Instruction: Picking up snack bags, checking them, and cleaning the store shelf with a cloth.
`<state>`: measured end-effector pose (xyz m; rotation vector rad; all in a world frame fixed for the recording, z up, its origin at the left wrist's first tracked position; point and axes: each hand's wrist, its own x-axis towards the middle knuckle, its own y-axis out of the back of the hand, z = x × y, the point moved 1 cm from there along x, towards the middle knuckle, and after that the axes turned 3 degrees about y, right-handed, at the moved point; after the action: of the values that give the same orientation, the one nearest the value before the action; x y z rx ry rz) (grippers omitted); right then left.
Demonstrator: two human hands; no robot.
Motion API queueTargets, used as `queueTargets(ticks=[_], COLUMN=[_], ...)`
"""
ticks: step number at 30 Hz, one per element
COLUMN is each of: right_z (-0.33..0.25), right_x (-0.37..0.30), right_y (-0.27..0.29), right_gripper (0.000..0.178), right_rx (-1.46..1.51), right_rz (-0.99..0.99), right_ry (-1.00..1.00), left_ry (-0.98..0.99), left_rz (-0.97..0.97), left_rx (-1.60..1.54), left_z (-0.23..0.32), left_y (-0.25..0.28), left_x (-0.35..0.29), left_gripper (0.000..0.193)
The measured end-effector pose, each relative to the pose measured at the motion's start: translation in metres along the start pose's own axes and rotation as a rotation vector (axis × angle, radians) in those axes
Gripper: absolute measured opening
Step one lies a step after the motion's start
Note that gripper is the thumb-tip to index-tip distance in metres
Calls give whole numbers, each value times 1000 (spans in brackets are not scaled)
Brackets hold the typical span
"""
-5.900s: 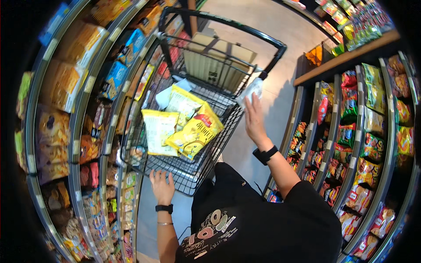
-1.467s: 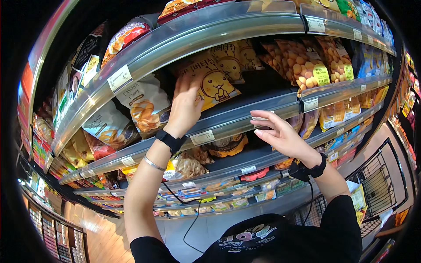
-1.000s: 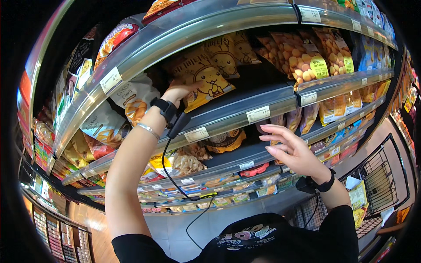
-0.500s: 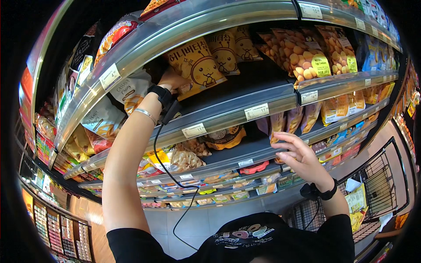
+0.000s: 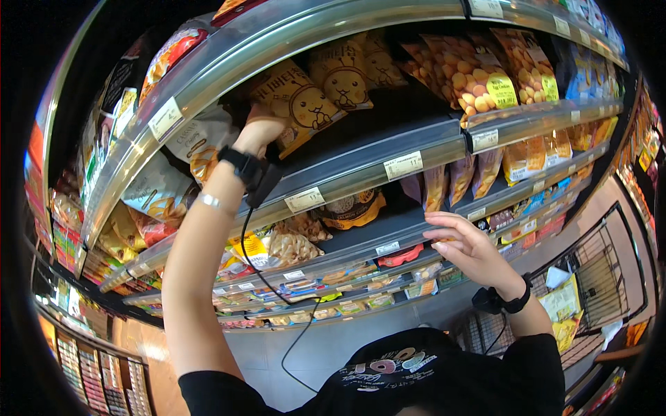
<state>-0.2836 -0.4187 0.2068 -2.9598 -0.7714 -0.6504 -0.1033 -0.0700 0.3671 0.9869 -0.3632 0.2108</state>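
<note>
My left hand (image 5: pixel 261 132) reaches into the upper shelf and grips the lower left side of a yellow snack bag (image 5: pixel 300 104) with a cartoon face. Its fingertips are partly hidden against and behind the bag. The bag leans back on the dark shelf, and more yellow snack bags (image 5: pixel 341 80) of the same kind stand behind it to the right. Lower down, my right hand (image 5: pixel 463 243) hovers in front of the shelf edge with its fingers loosely stretched and nothing in them. Purple snack packs (image 5: pixel 433 187) hang or stand just above its fingertips.
White chip bags (image 5: pixel 201 142) stand left of my left forearm. Cookie bags (image 5: pixel 479 83) fill the right of the same shelf. Clear shelf lips (image 5: pixel 354 182) with price tags run across. A thin black cable (image 5: pixel 295 347) trails from my left wrist. A shopping cart (image 5: pixel 600 277) stands at right.
The whole view has shifted slightly. My left hand stays at the yellow bag, which sits a little further left and deeper. My right hand remains held out, almost unmoved.
</note>
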Motion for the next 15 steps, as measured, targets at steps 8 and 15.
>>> queueTargets(ticks=[8, 15], right_z=[57, 39], right_x=[-79, -196], right_y=[-21, -47], right_gripper=[23, 22], right_rx=[-75, -495], right_rz=[325, 800], right_ry=[-126, -488], left_ry=[-303, -483], left_rz=[-412, -874], left_rx=[-448, -293], left_z=[85, 31], left_y=[-41, -148], left_x=[-184, -263], left_gripper=[54, 37])
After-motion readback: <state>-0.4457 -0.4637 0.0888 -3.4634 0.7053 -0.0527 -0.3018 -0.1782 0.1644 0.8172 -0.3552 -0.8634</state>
